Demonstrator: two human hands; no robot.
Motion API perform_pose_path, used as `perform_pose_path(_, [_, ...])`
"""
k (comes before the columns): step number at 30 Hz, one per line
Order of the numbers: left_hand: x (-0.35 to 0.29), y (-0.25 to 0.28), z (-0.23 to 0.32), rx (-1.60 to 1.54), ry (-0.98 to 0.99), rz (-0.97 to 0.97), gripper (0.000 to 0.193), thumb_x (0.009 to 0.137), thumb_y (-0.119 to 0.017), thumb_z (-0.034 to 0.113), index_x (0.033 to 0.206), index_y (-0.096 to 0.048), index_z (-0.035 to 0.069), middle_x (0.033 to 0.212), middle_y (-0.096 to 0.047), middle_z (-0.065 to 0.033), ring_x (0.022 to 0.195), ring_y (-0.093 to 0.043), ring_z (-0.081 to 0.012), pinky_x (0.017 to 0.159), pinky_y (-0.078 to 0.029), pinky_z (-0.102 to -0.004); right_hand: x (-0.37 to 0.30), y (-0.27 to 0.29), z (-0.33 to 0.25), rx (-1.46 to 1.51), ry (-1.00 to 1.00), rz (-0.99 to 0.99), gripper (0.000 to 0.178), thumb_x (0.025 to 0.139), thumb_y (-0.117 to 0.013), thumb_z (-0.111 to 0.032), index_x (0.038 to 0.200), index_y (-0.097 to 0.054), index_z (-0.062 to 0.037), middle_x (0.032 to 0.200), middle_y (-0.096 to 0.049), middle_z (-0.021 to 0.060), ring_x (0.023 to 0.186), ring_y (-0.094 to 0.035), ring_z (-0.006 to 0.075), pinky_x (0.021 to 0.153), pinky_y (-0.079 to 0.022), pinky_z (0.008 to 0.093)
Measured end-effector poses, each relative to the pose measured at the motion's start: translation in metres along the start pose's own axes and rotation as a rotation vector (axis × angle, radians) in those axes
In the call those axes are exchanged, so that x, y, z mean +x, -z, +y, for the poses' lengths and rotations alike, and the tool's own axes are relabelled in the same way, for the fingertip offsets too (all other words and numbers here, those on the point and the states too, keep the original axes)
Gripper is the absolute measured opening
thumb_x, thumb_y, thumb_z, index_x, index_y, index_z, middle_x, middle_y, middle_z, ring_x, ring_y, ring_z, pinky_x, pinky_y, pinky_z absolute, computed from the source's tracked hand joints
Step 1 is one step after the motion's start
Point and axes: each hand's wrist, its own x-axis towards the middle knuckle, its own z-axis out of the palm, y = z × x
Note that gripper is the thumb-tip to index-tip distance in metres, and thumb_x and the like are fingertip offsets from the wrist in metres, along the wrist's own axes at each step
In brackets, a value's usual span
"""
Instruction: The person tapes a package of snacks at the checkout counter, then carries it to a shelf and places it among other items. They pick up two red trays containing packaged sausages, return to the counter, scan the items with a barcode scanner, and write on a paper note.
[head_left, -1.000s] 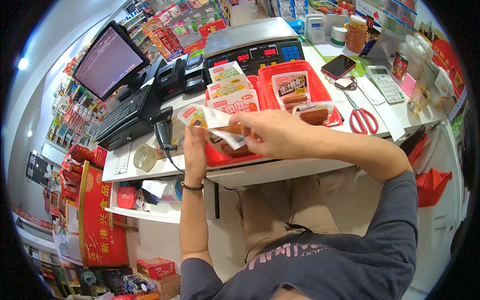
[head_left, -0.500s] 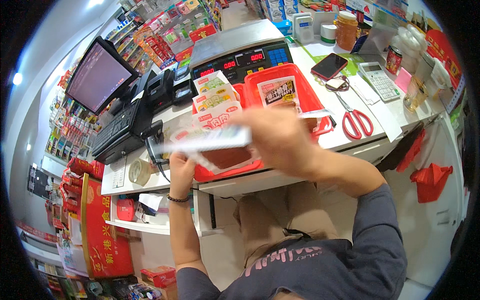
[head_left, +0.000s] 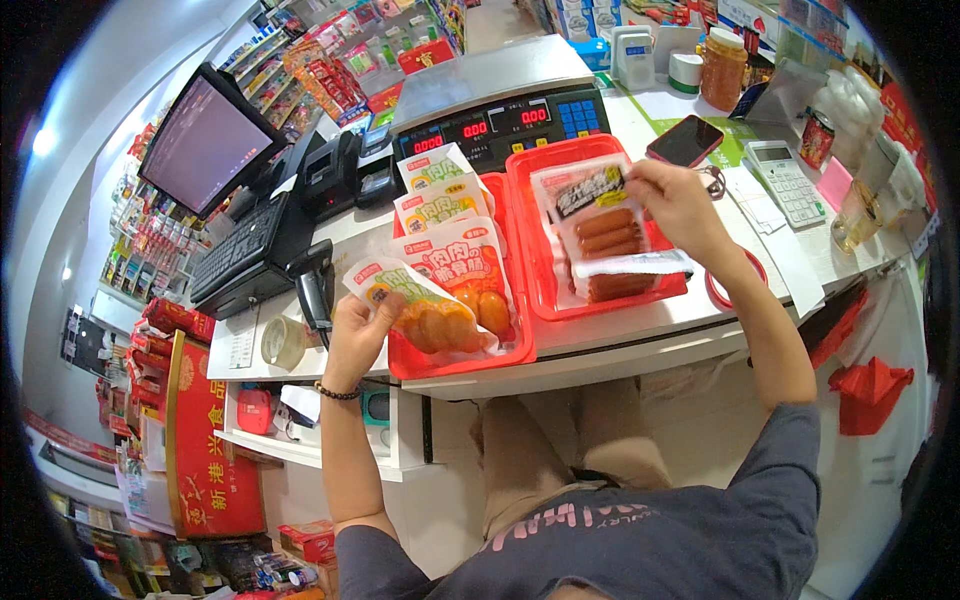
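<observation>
My left hand (head_left: 356,338) pinches the edge of a clear-and-white sausage packet (head_left: 440,322) with plump yellowish sausages. That packet lies at the front of the left red basket (head_left: 468,366), over an orange-and-white sausage packet (head_left: 462,256). Over the right red basket (head_left: 532,262), my right hand (head_left: 682,208) grips the upper right corner of a black-labelled sausage packet (head_left: 608,236) with brown sausages. Another packet of brown sausages (head_left: 622,288) lies beneath it in the basket. More white packets (head_left: 440,206) stand overlapped at the back of the left basket.
Behind the baskets sits a weighing scale (head_left: 500,125) with lit red digits. A monitor (head_left: 205,145), keyboard (head_left: 240,250) and scanner (head_left: 314,285) occupy the left. On the right are a phone (head_left: 686,141), calculator (head_left: 785,183) and partly covered red-handled scissors (head_left: 738,282). A drawer (head_left: 400,425) juts out below.
My right hand has moved right, from over the left basket to the right one, and is no longer blurred. The packet at my left hand now lies face up in plain view.
</observation>
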Motion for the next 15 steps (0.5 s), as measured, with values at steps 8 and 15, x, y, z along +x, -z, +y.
perform_pose_path(8, [-0.022,-0.014,-0.01,-0.248,0.014,0.131,0.056,0.082,-0.047,0.0,0.135,-0.031,-0.003,0.13,-0.046,-0.012,0.121,-0.045,-0.0222,0.101,-0.038,-0.0339,-0.027,0.004,0.01,-0.15,0.12,0.233,0.035,0.083,-0.061,-0.012,0.113,-0.055,0.0043,0.084,-0.063,0.0172,0.08,-0.062,0.0319,0.073,-0.049,0.036])
perform_pose_path(15, [-0.018,-0.019,-0.026,-0.549,0.44,0.091,0.048,0.069,-0.041,-0.013,0.117,-0.044,-0.009,0.11,-0.058,-0.0182,0.102,-0.059,-0.0255,0.088,-0.047,-0.032,-0.036,0.012,0.025,0.15,-0.438,-0.299,0.039,0.086,-0.059,-0.024,0.112,-0.054,0.0054,0.085,-0.063,0.0161,0.059,-0.061,0.0207,0.049,-0.05,0.032])
